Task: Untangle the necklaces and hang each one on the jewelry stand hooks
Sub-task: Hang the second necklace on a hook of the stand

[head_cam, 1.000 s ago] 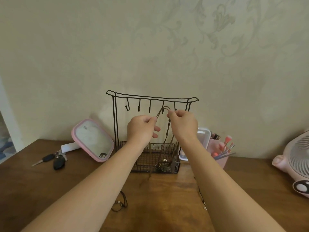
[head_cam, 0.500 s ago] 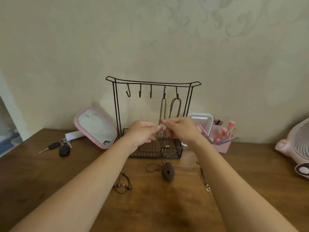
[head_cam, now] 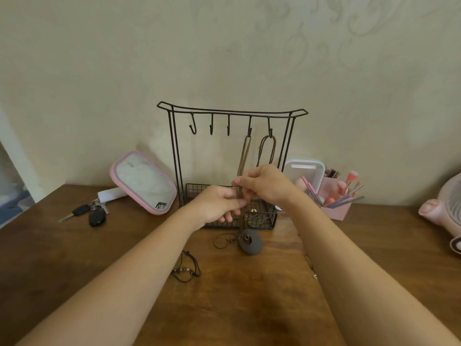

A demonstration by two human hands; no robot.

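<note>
A black wire jewelry stand stands at the wall with a row of hooks. A brown cord necklace hangs from the fourth hook, and a second cord necklace hangs from the fifth. My left hand and my right hand meet in front of the stand's basket and pinch the first cord low down. Its dark round pendant lies on the wooden table below. A beaded cord necklace lies loose on the table.
A pink-rimmed mirror leans left of the stand, with keys beside it. A pink holder of brushes and a clear box sit to the right. A pink fan is at the far right edge.
Both hands came down from the hooks to basket height, following the cord. The cord now hangs from the fourth hook, and its pendant lies on the table.
</note>
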